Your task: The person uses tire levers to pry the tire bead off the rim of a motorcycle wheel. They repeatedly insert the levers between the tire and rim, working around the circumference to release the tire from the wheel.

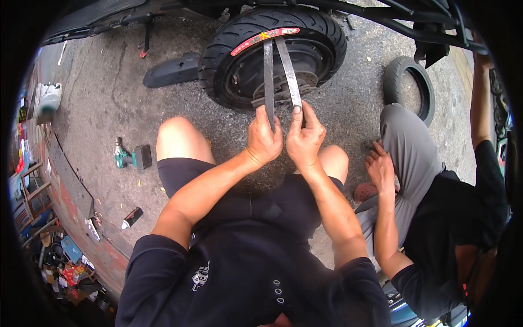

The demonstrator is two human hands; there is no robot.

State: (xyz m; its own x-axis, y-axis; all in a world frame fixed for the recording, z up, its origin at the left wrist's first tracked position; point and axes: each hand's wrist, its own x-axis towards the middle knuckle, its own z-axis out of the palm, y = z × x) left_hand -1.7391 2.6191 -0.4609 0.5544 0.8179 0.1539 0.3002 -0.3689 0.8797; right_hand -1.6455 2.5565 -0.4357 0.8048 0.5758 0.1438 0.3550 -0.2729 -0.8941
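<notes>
A black tire (218, 54) with a red and yellow label sits on a wheel in front of me, with a brake disc (305, 80) on its near side. My left hand (265, 135) is closed round one flat metal tire lever (268, 76). My right hand (306, 135) grips a second tire lever (289, 73), its thumb lying along the metal. Both levers run up side by side to the tire's edge just below the label, slightly spread toward my hands. How deep their far tips sit under the bead cannot be told.
A green cordless impact wrench (132, 156) and a spray can (132, 218) lie on the concrete at left. Beside the wheel is a black fender (171, 71). A loose tire (393, 82) lies at right, near a crouching person (430, 229). Vehicle frame bars (403, 24) cross overhead.
</notes>
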